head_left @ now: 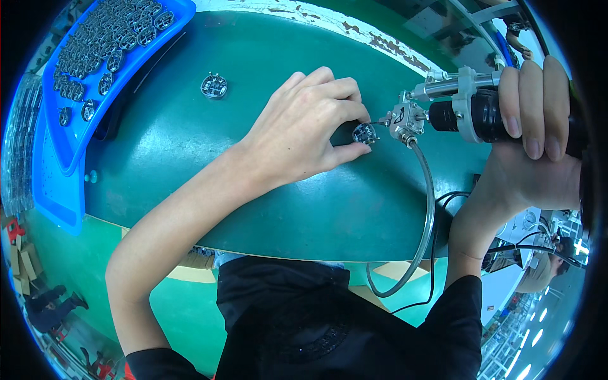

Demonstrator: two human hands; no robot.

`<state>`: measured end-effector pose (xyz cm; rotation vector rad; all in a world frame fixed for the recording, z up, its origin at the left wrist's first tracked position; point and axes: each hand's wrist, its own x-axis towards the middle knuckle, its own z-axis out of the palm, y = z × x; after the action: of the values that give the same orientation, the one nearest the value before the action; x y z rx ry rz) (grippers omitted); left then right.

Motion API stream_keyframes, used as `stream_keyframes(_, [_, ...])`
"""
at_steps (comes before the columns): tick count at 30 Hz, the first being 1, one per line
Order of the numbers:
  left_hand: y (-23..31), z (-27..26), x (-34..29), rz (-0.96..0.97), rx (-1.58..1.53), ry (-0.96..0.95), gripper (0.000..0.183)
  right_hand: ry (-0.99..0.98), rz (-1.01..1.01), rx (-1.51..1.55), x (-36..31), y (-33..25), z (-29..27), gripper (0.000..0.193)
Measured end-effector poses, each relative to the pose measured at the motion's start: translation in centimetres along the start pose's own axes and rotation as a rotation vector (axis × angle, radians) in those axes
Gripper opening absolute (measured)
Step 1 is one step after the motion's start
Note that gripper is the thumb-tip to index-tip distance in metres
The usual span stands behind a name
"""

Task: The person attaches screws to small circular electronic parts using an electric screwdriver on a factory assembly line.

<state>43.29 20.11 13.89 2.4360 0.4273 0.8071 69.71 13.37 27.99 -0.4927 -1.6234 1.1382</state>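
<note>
My left hand pinches a small round metal part between thumb and fingers, low over the green tabletop. My right hand is wrapped around the black body of a dispensing gun. The gun's metal valve block points left, and its thin nozzle reaches the upper edge of the held part; whether it touches, I cannot tell. From the block a clear hose curves down toward me. A second small round part lies on the tabletop, left of my left hand.
Many similar round parts fill a blue tray at the far left, with another blue tray below it. The green table has a chipped white far edge. Black cables hang at the near right. Other people are in the background.
</note>
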Motion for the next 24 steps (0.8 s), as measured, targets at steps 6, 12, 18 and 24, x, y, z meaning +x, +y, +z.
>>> stream_keyframes(6, [0.0,-0.1,0.0,-0.006,0.003,-0.003,0.030,0.162,-0.008,-0.001,0.2,-0.5,1.9,0.037])
stream_keyframes(12, [0.1,0.0,0.0,-0.020,0.003,-0.010,0.030,0.344,-0.021,-0.046,0.5,-1.1,3.4,0.036])
stream_keyframes(18, [0.1,0.0,0.0,-0.024,0.005,-0.019,0.029,0.328,0.015,-0.054,0.0,-1.4,2.2,0.040])
stream_keyframes(24, [0.1,0.0,-0.1,-0.010,0.001,0.002,0.029,0.338,-0.035,0.050,-0.3,-0.9,2.1,0.046])
